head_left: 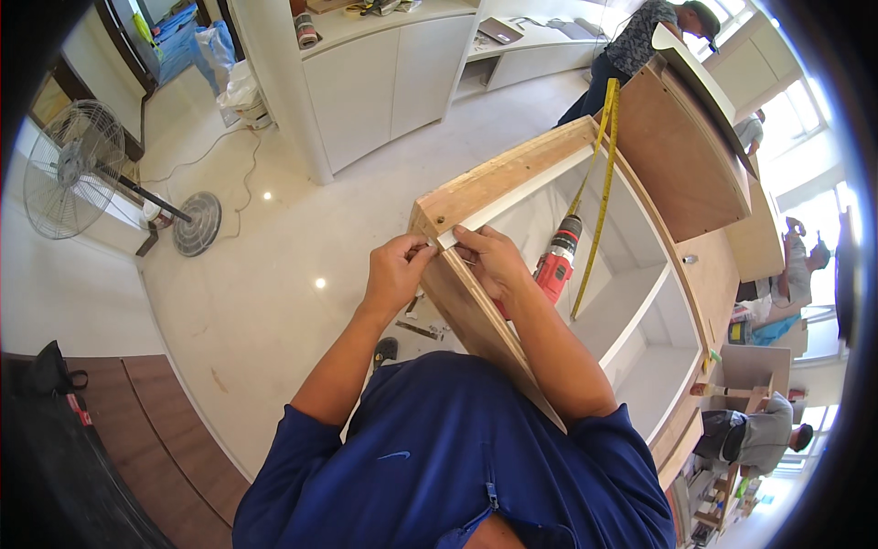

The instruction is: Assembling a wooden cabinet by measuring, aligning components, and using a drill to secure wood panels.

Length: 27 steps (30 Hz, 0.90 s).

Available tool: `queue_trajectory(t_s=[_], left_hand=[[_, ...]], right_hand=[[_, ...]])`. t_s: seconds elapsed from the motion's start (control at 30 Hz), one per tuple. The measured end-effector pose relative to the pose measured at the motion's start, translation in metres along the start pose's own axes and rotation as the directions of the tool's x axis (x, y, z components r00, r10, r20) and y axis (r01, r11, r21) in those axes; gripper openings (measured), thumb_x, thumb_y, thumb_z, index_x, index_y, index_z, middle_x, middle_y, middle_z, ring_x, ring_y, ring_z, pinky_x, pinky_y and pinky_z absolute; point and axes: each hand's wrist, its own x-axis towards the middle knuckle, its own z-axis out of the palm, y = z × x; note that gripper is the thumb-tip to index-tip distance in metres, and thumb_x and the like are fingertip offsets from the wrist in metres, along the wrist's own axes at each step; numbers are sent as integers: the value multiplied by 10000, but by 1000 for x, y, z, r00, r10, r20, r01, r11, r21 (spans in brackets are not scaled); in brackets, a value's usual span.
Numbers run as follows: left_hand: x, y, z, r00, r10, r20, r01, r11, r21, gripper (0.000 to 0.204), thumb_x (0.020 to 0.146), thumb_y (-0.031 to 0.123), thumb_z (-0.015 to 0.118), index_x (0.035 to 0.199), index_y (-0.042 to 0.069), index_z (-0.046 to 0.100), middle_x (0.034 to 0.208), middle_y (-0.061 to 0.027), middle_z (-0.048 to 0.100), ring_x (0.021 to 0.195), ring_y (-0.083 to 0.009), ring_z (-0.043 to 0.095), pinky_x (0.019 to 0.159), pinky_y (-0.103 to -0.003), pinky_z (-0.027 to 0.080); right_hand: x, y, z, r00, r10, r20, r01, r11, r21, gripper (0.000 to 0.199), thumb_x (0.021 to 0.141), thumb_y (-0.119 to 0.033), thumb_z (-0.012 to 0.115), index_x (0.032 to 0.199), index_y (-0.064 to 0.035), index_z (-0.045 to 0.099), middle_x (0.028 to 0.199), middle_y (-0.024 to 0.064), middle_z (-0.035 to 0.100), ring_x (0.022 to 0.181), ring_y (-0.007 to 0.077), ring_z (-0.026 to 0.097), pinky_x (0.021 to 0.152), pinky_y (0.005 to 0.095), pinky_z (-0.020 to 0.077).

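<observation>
A large wooden cabinet frame [512, 186] with white inner compartments lies in front of me, its near corner under my hands. My left hand [399, 272] is closed in a pinch at the outer side of that corner; what its fingertips hold is hidden. On the inner side, my right hand [498, 263] pinches a small white strip [447, 240] at the panel's edge, thumb on top. A red and black power drill [556, 261] rests beside my right forearm, chuck pointing away. Past it, a yellow folded measuring rule [604, 183] stretches over the white compartment.
A standing fan [78, 169] is at the left, its cord trailing over the tiled floor. White cupboards [375, 101] line the far side. A tall brown panel unit [681, 151] adjoins the frame. Several people work at the right. Scraps [419, 329] lie on the floor near my foot.
</observation>
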Motion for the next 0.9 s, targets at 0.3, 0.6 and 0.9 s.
queue_trajectory(t_s=[0.3,0.6,0.9], left_hand=[[1,5,-3,999,-34,38,33,999,37,196,893,112,753,995,-49,706,857,-114,741,788,-146,706,735,-289,572],[10,7,-3,947,-300,118,321,843,-432,192,904,24,730,1043,-73,639,880,-109,709,760,-164,697,732,-306,609],[10,10,-8,886,-423,190,463,775,-430,210,921,6,688,1082,-89,592,897,-120,670,737,-175,670,733,-337,622]], right_hand=[[2,0,-5,1000,5,-10,-5,999,-52,323,969,-212,732,1107,25,563,994,106,640,871,180,650,775,320,557],[-3,-3,-4,1000,8,-22,-11,990,-141,429,957,-271,755,1153,50,548,996,119,653,867,169,651,776,300,542],[-11,-10,0,994,-69,-86,36,941,-338,552,952,-303,754,1251,99,521,1071,168,672,922,196,662,794,307,536]])
